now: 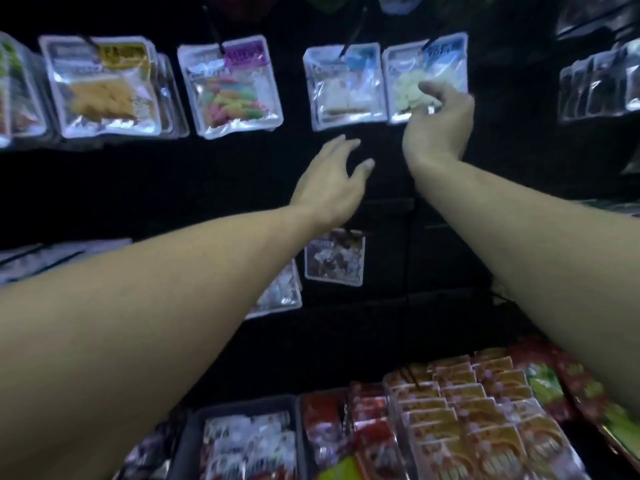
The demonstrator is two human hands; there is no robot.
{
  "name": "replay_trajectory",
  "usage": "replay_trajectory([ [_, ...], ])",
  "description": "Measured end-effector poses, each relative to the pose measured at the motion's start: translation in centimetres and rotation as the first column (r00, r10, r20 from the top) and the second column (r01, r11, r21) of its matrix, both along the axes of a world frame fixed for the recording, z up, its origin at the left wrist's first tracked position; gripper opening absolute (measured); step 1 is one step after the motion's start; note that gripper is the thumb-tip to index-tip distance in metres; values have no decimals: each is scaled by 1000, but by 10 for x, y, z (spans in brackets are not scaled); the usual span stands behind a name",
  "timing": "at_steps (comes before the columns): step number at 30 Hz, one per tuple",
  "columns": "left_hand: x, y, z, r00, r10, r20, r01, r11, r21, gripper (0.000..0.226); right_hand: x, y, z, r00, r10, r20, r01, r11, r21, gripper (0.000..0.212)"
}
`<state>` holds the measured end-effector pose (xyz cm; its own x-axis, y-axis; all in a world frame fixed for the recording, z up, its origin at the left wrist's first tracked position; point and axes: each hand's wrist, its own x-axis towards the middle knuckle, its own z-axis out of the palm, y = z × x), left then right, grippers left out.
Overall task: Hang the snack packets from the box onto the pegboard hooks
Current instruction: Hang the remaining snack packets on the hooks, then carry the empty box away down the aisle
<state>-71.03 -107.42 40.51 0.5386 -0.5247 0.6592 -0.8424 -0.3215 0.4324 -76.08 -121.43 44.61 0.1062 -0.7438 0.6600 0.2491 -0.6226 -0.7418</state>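
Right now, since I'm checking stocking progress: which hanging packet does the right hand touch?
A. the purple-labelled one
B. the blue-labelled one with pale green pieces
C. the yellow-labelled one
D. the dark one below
B: the right hand has its fingers on the blue-labelled packet of pale green pieces.

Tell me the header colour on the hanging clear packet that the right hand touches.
Light blue header, clearest in the head view.

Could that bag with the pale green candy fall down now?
Maybe. The right hand pinches only the lower edge of the pale green candy packet, so a tug might slip it off its hook. It also hangs edge to edge with the white candy packet, which could get bumped. The left hand hovers below, holding nothing.
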Motion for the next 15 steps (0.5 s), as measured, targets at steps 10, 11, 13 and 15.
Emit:
replay_trajectory([
  [10,-54,222,-200,981,190,-32,-193,973,-123,49,-33,249,-208,805,538,-250,-589,773,-235,23],
  [11,-60,248,-230,965,250,-83,-257,963,-85,47,-38,265,-241,752,574,-326,-645,743,-180,23],
  [13,-74,295,-290,903,362,-232,-360,931,54,44,-45,291,-304,637,599,-485,-712,699,-71,25],
  [15,-89,338,-338,801,481,-356,-404,873,272,53,-54,311,-362,472,576,-667,-753,657,34,30],
])
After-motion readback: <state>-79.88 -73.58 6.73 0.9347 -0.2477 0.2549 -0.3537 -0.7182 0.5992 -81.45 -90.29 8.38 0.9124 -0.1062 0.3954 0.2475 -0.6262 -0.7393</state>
